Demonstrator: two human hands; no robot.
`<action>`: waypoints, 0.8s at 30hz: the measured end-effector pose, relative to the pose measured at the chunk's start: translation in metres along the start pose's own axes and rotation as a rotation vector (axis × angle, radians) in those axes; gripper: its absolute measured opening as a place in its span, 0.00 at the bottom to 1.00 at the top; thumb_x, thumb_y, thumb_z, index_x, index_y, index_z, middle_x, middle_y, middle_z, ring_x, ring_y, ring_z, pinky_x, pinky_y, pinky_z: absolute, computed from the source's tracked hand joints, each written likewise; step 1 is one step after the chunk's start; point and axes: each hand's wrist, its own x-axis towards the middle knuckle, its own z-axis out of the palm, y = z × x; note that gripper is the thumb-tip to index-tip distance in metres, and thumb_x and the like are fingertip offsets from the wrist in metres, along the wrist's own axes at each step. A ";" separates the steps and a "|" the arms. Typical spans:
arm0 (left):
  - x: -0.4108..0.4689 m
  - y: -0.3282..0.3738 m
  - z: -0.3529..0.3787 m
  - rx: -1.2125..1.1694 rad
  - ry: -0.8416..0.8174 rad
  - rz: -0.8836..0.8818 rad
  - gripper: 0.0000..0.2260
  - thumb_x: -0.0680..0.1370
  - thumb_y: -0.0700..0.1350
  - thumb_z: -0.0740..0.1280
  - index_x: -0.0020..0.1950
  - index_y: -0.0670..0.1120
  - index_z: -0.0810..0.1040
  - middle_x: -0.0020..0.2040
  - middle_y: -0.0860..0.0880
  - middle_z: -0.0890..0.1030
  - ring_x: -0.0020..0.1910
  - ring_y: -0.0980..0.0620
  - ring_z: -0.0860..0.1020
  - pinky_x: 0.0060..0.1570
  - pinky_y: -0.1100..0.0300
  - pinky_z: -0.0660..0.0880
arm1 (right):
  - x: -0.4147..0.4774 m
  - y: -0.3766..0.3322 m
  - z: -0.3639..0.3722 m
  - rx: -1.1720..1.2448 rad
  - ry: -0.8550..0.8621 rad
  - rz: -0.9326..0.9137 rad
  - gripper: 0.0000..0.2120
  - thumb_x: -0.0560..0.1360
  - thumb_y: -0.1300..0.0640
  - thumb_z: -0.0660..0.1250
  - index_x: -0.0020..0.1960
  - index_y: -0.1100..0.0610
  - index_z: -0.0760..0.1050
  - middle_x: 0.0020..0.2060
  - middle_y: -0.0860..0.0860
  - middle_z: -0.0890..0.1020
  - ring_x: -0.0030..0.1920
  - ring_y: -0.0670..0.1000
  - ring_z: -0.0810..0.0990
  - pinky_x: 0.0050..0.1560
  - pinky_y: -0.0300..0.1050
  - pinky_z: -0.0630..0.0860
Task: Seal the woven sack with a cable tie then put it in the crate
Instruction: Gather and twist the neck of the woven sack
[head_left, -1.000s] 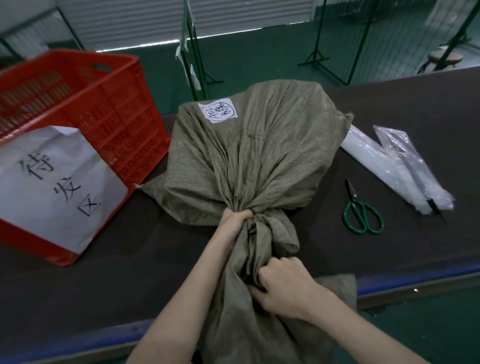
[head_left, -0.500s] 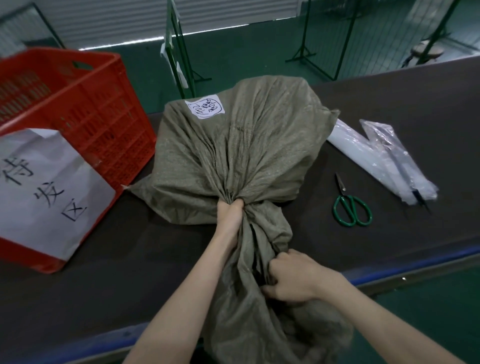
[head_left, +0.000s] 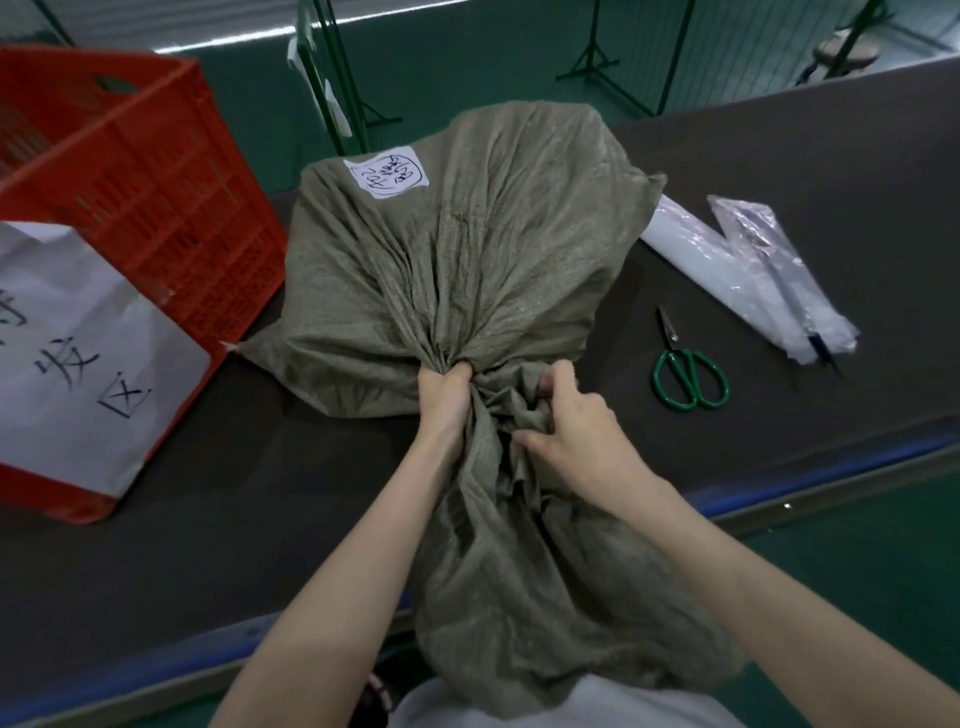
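Olive-grey woven sack (head_left: 457, 260): lies on dark table (head_left: 779, 156), centre, full body away from the person, loose mouth end trailing over near edge toward the person's lap. White label w/ handwritten marks (head_left: 387, 172) on its far upper face.
Left hand (head_left: 447, 389): fist closed tight round the gathered neck of sack, knuckles toward the body of it.
Right hand (head_left: 576, 436): just beside left, fingers curled into bunched fabric below the neck; grip partly closed, thumb spread out.
Red plastic crate (head_left: 156, 208): on table, left of sack, nearly touching sack's corner; white paper sheet w/ characters (head_left: 78, 364) on its near side.
Green-handled scissors (head_left: 688, 371): flat on table, right of sack, apart from it.
Clear plastic packets (head_left: 753, 270): far right, beyond scissors; contents can't tell.
No tie seen round neck.
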 end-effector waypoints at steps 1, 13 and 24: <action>0.002 -0.001 0.000 0.005 0.002 -0.002 0.17 0.74 0.30 0.62 0.64 0.32 0.71 0.64 0.39 0.76 0.59 0.50 0.74 0.61 0.61 0.69 | -0.002 0.002 0.005 0.021 0.006 -0.030 0.16 0.73 0.53 0.67 0.52 0.53 0.61 0.48 0.59 0.79 0.50 0.64 0.78 0.47 0.56 0.75; 0.016 -0.003 -0.005 0.047 -0.062 0.007 0.18 0.73 0.27 0.62 0.63 0.32 0.73 0.57 0.43 0.77 0.56 0.52 0.73 0.41 0.78 0.69 | -0.012 -0.007 0.020 0.186 -0.566 -0.178 0.09 0.68 0.58 0.68 0.40 0.56 0.67 0.30 0.57 0.72 0.30 0.45 0.68 0.32 0.49 0.67; 0.013 -0.004 -0.019 0.062 -0.126 0.018 0.16 0.72 0.25 0.59 0.59 0.30 0.74 0.53 0.44 0.78 0.53 0.52 0.75 0.40 0.77 0.71 | 0.037 -0.007 -0.005 0.136 0.166 0.045 0.10 0.68 0.48 0.70 0.45 0.52 0.75 0.42 0.51 0.77 0.47 0.56 0.77 0.50 0.54 0.76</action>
